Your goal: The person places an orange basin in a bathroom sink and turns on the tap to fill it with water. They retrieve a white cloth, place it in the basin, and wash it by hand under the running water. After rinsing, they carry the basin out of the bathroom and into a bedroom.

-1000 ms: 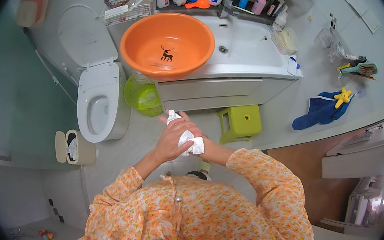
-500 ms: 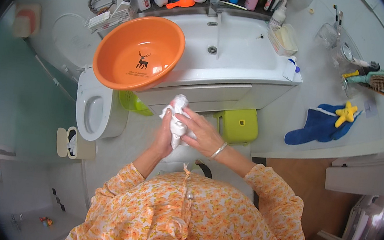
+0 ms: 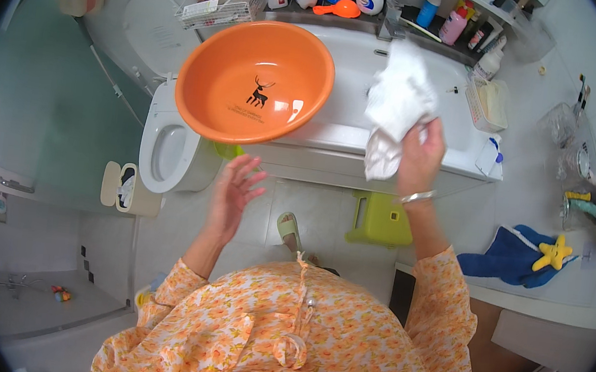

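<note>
So the right hand [image 3: 420, 163] has its fingers closed on the near right edge of a white cloth [image 3: 400, 98], held up over the sink [image 3: 329, 135]. Most of those fingertips are hidden behind it, so can't tell how firm the hold is. Left hand [image 3: 230, 197] is empty, fingers loosely spread, just on the near side of the big orange basin [image 3: 209, 91].

The cloth's far end is blurry and up near the tap [image 3: 392, 22], with a flap hanging toward the near rim. It's only held along one side, so I'd guess a quick swing could make it slip, or flick something off the dark ledge [image 3: 370, 24] with the bottles [image 3: 427, 10] and orange scoop [image 3: 340, 7].

Bigger worry imo: the basin sits at the sink's left end and looks like it pokes past the front edge. A bump from the left hand might tip it toward the toilet [image 3: 169, 153].
</note>
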`<state>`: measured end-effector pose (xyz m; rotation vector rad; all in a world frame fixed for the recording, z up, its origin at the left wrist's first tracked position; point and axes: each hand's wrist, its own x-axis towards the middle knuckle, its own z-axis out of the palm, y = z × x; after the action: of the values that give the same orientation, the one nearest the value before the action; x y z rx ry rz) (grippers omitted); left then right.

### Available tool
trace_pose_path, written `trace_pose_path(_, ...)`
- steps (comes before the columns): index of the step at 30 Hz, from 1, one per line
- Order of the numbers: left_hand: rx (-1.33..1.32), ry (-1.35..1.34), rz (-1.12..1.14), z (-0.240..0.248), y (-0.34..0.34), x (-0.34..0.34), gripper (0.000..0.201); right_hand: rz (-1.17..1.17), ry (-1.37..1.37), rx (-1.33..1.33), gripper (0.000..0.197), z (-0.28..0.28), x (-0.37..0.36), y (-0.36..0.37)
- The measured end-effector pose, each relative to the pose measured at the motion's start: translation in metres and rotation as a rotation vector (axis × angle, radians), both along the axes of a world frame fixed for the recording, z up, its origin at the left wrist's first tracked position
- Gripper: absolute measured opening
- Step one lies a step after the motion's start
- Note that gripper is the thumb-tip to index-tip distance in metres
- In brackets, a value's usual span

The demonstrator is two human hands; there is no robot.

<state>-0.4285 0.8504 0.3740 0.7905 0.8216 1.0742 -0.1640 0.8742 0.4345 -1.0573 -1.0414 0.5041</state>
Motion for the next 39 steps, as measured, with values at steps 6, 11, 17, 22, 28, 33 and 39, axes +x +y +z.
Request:
trace_pose_path(6, 0.031, 0.026, 0.335, -0.025, 0.043, -0.081, 0.044, 0.117, -0.102, 0.219, 0.029, 0.052, -0.053, 0.071)
trace_pose_path(11, 0.004, 0.092, 0.649, -0.027, 0.076, -0.104, 0.047, 0.358, -0.840, -0.033, 0.027, 0.006, -0.089, 0.116)
trace_pose_path(17, -0.025, 0.131, 0.631, -0.034, 0.097, -0.116, 0.053, 0.274, -0.457, -0.270, 0.016, -0.007, -0.035, 0.133)
trace_pose_path(22, -0.046, 0.145, 0.651, -0.033, 0.114, -0.114, 0.052, 0.121, -0.225, -0.454, 0.014, -0.045, 0.045, 0.139)
trace_pose_path(28, -0.053, 0.123, 0.752, -0.036, 0.125, -0.104, 0.048, -0.033, -0.027, -0.597, 0.015, -0.088, 0.109, 0.170)
trace_pose_path(33, -0.051, 0.161, 0.867, -0.023, 0.118, -0.092, 0.047, -0.075, -0.737, -0.628, 0.018, -0.125, 0.141, 0.207)
trace_pose_path(39, -0.073, 0.193, 0.957, -0.018, 0.107, -0.080, 0.047, -0.047, -0.784, -0.679, 0.031, -0.141, 0.162, 0.252)
